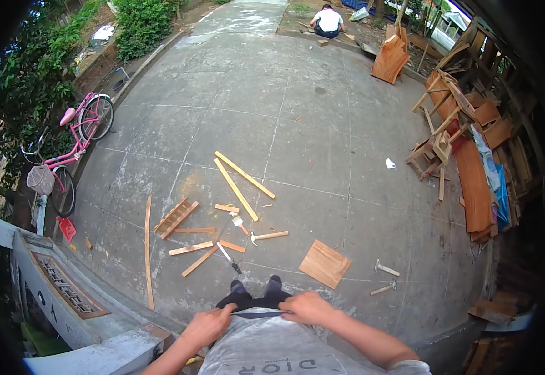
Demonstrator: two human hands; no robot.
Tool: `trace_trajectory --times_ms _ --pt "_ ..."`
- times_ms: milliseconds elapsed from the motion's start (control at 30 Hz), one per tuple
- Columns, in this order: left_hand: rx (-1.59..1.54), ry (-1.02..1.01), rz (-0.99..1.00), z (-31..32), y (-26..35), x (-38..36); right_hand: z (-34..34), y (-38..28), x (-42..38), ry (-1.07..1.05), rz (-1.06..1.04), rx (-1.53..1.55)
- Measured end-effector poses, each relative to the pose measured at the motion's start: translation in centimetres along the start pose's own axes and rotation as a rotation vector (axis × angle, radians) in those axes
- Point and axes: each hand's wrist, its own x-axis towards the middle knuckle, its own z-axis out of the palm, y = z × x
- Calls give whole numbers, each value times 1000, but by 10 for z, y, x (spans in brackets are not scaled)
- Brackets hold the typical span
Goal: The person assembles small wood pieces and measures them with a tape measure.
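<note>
At waist, L hand (211, 323) & R hand (307, 307) grip 1 dark band (257, 314); on flr (322, 162), 3 hammers (271, 235), 1 brush (240, 224).

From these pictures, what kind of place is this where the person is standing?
Probably a concrete yard used for woodworking: hammers and cut wood strips lie on the ground, and large wooden boards are stacked along the right side.
</note>
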Motion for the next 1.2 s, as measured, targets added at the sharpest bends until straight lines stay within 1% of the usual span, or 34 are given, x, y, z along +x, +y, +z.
trace_trajectory --times_ms 33,67,100,133,200,233,300,333,433,467,567,667,767,800,900,933,1000,1067,1133,1167,1200 --pt "8 -48 91 5 -1 4 -9 0 -14 -27 36 18" --pt "17 -90 182 12 -3 9 -18 -4 -28 -61 125 28" --pt "28 -128 274 17 -7 12 -21 -3 -38 -51 162 52" --pt "27 -127 316 20 -12 11 -19 -4 -47 -40 199 82" --pt "3 -208 235 11 -19 3 -8 -7 -43 -9 248 116" --pt "-11 -250 194 7 -22 -2 1 -6 -32 18 194 110" --pt "-6 -194 200 -3 -32 -11 17 -4 -8 69 85 102" --pt "-8 -165 198 -5 -36 -19 15 -10 -2 76 67 87" --pt "-82 -79 47 -2 -45 -51 19 -21 -13 106 119 163" --pt "-82 -200 -29 -9 -45 -53 19 -25 -22 127 168 229" --pt "-14 -331 -12 -13 -40 -42 31 -35 -61 89 365 393" --pt "-65 -285 137 1 -51 -33 51 -32 -91 121 433 559" --pt "-109 -105 122 2 -60 -37 54 -38 -62 257 565 575" --pt "-122 -81 56 6 -65 -38 63 -32 -54 255 540 585" --pt "-241 -211 143 26 -87 -35 81 -25 -46 223 500 467" --pt "-269 -218 107 21 -85 -34 75 -28 -45 202 470 448" --pt "-301 -216 102 18 -86 -30 72 -22 -51 106 500 438" --pt "-337 -220 115 19 -94 -27 66 -35 -54 10 550 490" --pt "-378 -260 46 22 -95 -24 34 -50 -49 -95 597 566" --pt "-388 -271 11 21 -100 -20 44 -36 -42 -30 528 535" --pt "-386 -258 -17 32 -106 -20 72 -16 -39 27 468 514"
